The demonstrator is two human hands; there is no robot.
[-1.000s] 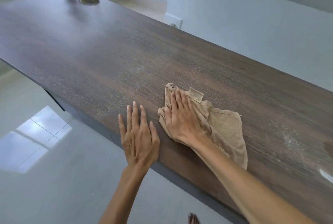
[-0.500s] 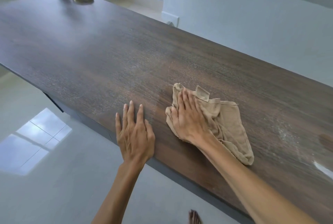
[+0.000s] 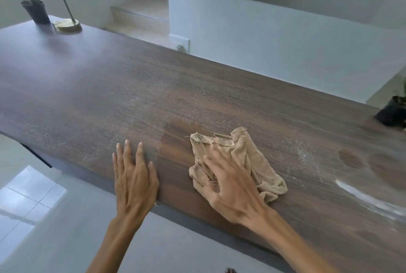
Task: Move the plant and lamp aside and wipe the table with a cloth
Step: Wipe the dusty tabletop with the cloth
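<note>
Nearest to the camera, the person's two bare forearms are reaching up from the bottom edge toward the table (image 3: 219,101). The left hand (image 3: 134,182) is lying flat on the near edge of the dark wooden top, palm down, with the fingers straight and slightly spread, and it is holding nothing. Just to its right, the right hand (image 3: 232,187) is resting on the cloth (image 3: 252,158), a crumpled beige rag lying on the table near the front edge. Its fingers are spread and a little bent over the folds; the hand is blurred, so it is not possible to tell if they are only pressing or gripping the fabric.

Around the cloth the wood is looking darker and cleaner, while pale dusty streaks are covering the surface to the left and to the right. Two round darker marks are showing on the right part of the top.

At the far right edge, a dark pot (image 3: 393,110) is standing, cut off by the frame. At the far left end, the plant (image 3: 33,2) in a dark pot and the lamp (image 3: 66,22), with its round golden base and thin leaning pole, are standing just beside each other. Behind the table, white walls and pale steps (image 3: 140,15) are showing.
</note>
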